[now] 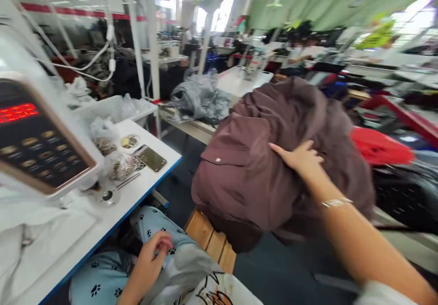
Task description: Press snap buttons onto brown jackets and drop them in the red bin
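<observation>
My right hand point(304, 160) reaches out over a large heap of brown garments point(249, 168), thumb and fingers apart, resting on the cloth and not visibly gripping it. A flap with a small shiny stud shows on the nearest brown piece. Above my lap, my left hand point(152, 255) is loosely curled, with nothing seen in it. It is close to my blue paw-print trousers point(157, 220). Under the heap is a slatted wooden stool or bench point(215, 245).
On the left, a white table point(164, 152) with a blue edge bears a machine with a keypad panel point(41, 145), a phone point(152, 158), bags of small metal parts point(125, 166) and pale cloth point(41, 241). Grey garments point(201, 97) lie beyond. Red cloth point(381, 145) is at right.
</observation>
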Demonstrator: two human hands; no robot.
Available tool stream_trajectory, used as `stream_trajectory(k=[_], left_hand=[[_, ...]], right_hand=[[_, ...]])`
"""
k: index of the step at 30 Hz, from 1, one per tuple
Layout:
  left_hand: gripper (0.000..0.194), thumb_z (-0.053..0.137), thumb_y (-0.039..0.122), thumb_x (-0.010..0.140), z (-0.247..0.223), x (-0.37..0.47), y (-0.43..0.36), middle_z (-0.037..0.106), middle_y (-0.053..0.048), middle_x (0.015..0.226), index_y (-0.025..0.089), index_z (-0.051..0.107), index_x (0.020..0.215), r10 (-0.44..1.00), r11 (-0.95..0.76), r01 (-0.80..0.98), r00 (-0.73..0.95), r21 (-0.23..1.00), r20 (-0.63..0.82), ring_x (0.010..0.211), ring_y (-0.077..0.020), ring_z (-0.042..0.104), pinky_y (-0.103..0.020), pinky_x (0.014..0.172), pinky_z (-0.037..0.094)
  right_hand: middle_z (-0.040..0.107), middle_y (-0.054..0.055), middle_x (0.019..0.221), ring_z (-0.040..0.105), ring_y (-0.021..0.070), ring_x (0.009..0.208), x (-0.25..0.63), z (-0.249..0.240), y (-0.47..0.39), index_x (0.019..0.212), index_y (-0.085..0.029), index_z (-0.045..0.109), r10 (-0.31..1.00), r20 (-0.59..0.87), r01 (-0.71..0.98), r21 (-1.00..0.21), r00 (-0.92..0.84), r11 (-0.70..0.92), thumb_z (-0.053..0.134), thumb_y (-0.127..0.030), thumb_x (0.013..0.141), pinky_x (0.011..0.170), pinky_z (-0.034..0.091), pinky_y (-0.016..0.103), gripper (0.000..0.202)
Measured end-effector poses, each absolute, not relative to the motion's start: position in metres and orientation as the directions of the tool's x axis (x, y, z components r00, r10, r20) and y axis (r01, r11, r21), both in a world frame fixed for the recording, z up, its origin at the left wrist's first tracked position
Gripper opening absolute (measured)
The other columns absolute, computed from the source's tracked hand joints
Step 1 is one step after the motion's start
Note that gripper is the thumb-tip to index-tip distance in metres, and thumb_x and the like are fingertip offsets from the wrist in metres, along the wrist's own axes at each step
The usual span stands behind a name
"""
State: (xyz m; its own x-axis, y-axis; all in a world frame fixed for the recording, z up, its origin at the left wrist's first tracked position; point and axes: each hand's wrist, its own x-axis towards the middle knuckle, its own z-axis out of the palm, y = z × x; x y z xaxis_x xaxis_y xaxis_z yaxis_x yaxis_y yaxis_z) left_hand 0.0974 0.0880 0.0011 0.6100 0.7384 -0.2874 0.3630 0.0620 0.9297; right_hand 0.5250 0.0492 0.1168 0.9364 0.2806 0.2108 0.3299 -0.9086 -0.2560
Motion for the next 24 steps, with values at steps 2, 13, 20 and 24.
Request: stream_trajectory(k=[2,13,20,24], left_hand=[[0.029,0.05,0.037,0.077,0.015,0.127,0.099,0.062,-0.004,0.102,0.031,0.054,0.105,0.682,-0.024,0.325,0.696,0.945,-0.222,0.095,-0.0249,0.057,-0.037,0.083,0.045],[0.099,0.069,0.04,0.063,0.043,0.392,0.15,0.035,-0.017,0.136,0.017,0.012,0.139,0.699,-0.35,0.223,0.709,0.91,0.095,0.124,-0.0313,0.036,-0.047,0.1,0.031],[0.053,0.061,0.021,0.072,0.107,0.496,0.169,0.057,-0.01,0.116,0.015,0.043,0.122,0.601,-0.512,0.092,0.748,0.854,0.28,0.11,-0.0269,0.051,-0.042,0.094,0.04],[0.039,0.059,0.012,0.07,0.132,0.557,0.191,0.06,-0.008,0.107,0.009,0.051,0.108,0.62,-0.426,0.101,0.756,0.899,0.209,0.107,-0.0265,0.053,-0.044,0.093,0.039]], right_hand=[[0.035,0.034,0.122,0.036,0.0438,0.114,0.532,0.112,0.035,0.135,0.003,0.02,0.131,0.216,0.194,-0.302,0.968,-0.933,0.05,-0.072,0.063,0.085,0.038,0.056,0.108],[0.058,0.022,0.094,0.057,0.0312,0.089,0.602,0.107,0.025,0.119,-0.008,0.038,0.223,0.295,0.316,-0.324,0.929,-0.891,0.032,-0.063,0.08,0.073,0.043,0.039,0.068],[0.057,0.023,0.099,0.053,0.0217,0.099,0.715,0.123,0.044,0.102,0.002,0.05,0.3,0.276,0.383,-0.326,0.913,-0.864,0.028,-0.064,0.079,0.077,0.04,0.035,0.073],[0.058,0.024,0.1,0.053,0.0208,0.103,0.778,0.125,0.068,0.097,0.005,0.054,0.375,0.188,0.416,-0.289,0.908,-0.862,0.026,-0.06,0.078,0.077,0.039,0.035,0.073]])
